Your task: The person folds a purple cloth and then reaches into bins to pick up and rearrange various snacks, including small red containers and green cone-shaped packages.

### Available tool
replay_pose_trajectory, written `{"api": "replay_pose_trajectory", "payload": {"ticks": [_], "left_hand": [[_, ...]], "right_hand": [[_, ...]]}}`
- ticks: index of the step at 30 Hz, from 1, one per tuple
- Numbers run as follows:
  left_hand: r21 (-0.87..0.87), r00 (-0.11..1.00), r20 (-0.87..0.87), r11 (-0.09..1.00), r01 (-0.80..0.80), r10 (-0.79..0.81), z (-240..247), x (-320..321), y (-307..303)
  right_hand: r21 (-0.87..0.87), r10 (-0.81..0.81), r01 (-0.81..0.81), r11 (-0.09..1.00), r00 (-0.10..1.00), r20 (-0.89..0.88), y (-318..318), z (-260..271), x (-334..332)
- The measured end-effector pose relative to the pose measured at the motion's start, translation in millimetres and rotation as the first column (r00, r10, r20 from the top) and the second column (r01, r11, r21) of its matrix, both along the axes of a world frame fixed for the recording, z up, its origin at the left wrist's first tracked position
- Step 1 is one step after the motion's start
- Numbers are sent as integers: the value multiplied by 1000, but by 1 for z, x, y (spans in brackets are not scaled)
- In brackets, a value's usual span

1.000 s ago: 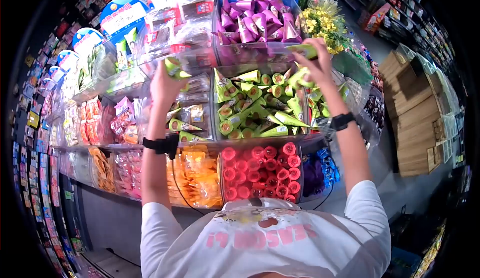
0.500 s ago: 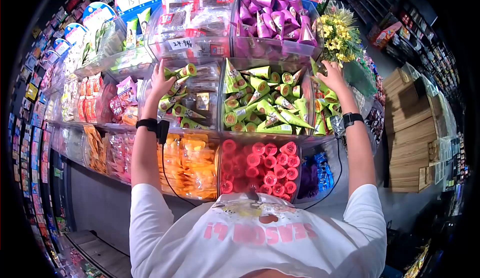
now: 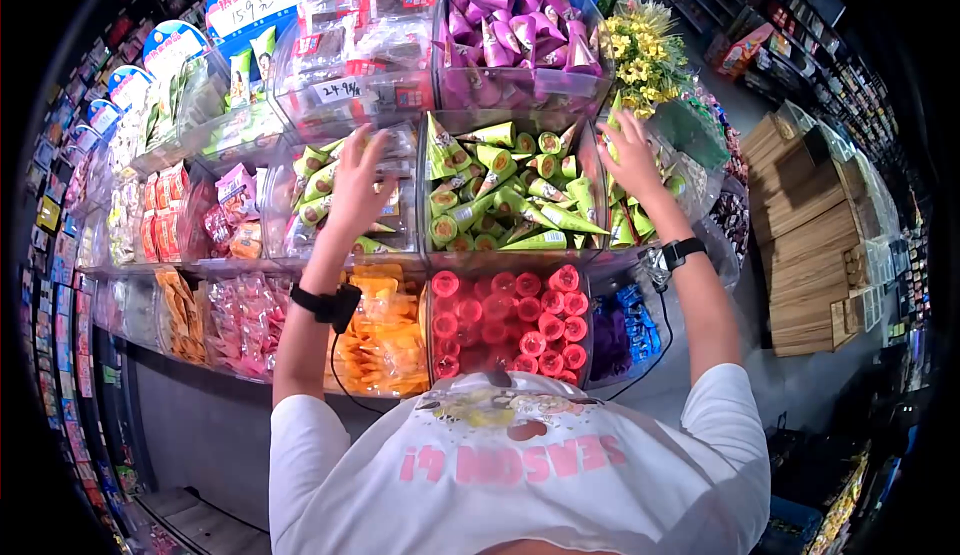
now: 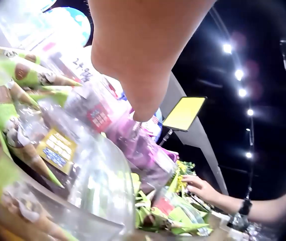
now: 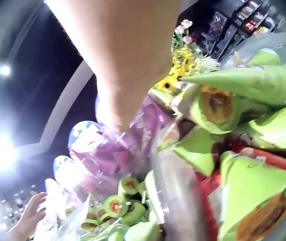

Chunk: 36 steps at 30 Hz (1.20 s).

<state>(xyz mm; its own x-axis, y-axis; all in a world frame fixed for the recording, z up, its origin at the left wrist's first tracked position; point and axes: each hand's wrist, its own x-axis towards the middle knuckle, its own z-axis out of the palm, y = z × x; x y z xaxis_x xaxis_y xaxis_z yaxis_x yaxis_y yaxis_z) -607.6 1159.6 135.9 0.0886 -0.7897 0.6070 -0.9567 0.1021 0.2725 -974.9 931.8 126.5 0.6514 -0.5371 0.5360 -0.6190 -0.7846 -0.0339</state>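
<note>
My left hand [image 3: 358, 187] hovers with spread fingers over the left bin, where green cone packs [image 3: 318, 183] lie beside clear flat packs [image 3: 400, 145]; nothing is in its grip. In the right wrist view the same left hand [image 5: 31, 217] shows extended, empty fingers. At the right bin, my right hand [image 3: 634, 159] has its fingers loosely spread beside an upright green cone [image 3: 613, 113]; whether they touch is unclear. More green cones [image 5: 255, 186] fill that bin. The middle bin holds several green cones [image 3: 500, 165] between the two hands.
Purple cones [image 3: 520, 40] and dark flat packs [image 3: 365, 40] stand in bins behind. Red tubes [image 3: 505, 320] and orange packs [image 3: 385, 330] are in front. Yellow flowers [image 3: 645, 60] rise at the back right, and a wooden counter [image 3: 805, 245] stands at far right.
Both hands held green cones a second ago and have let go of them. The left hand has since shifted right over its bin; the right hand remains by the right bin. The view has shifted slightly.
</note>
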Motion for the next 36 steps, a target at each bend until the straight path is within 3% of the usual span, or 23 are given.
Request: {"api": "replay_pose_trajectory", "payload": {"ticks": [2, 4, 6, 7, 8, 10, 12, 16, 18, 19, 20, 24, 26, 28, 30, 32, 34, 36], "left_hand": [[51, 991, 46, 991, 127, -129, 5, -23, -4], [165, 967, 54, 958, 236, -248, 2, -46, -12], [363, 923, 73, 872, 329, -378, -6, -66, -28], [425, 906, 193, 864, 270, -378, -10, -80, -31], [476, 873, 309, 856, 202, -378, -14, -93, -35], [633, 880, 357, 774, 18, -313, -32, -112, -50], [657, 859, 472, 728, -193, -198, -62, -120, -65], [633, 827, 505, 758, -160, -247, -70, -126, -73], [744, 816, 486, 637, -200, -312, -60, -127, -73], [693, 758, 548, 699, -174, -355, -65, -123, -73], [586, 761, 584, 795, -155, -282, -80, -119, -75], [539, 789, 564, 832, -130, -242, -80, -117, -74], [563, 789, 547, 821, -98, -281, -78, -118, -77], [567, 821, 519, 815, -121, -239, -76, -122, -75], [540, 829, 499, 838, -71, -252, -80, -118, -75], [487, 836, 481, 873, -4, -265, -92, -112, -80], [517, 868, 420, 856, 12, -266, -89, -110, -77], [522, 926, 240, 843, 129, -290, -81, -107, -74]], "right_hand": [[130, 152, -142, 981, 986, -71, 26, 13, 16], [450, 346, -215, 867, 909, -232, 45, 11, 33], [399, 312, -67, 915, 744, -591, 74, 6, 45], [362, 284, -16, 932, 653, -702, 77, -7, 48], [282, 223, -6, 960, 629, -745, 72, -28, 51], [370, 231, 113, 922, 605, -762, 69, -16, 60], [427, 259, 225, 876, 528, -809, 55, -18, 67], [356, 233, 181, 917, 480, -846, 70, -18, 71], [301, 200, 150, 942, 471, -859, 70, -25, 70], [268, 191, 107, 957, 464, -865, 60, -35, 73], [235, 182, 61, 970, 458, -870, 51, -45, 75], [175, 123, 112, 978, 366, -922, 66, -31, 84], [127, 48, 149, 981, 445, -894, 64, -47, 79], [141, 57, 90, 986, 613, -788, 62, -56, 68], [20, 47, -47, 999, 670, -741, 60, -61, 60], [15, 115, -145, 989, 710, -695, 56, -59, 52], [50, 137, -140, 989, 729, -671, 60, -45, 49], [68, 119, -98, 993, 805, -581, 65, -30, 45]]}}
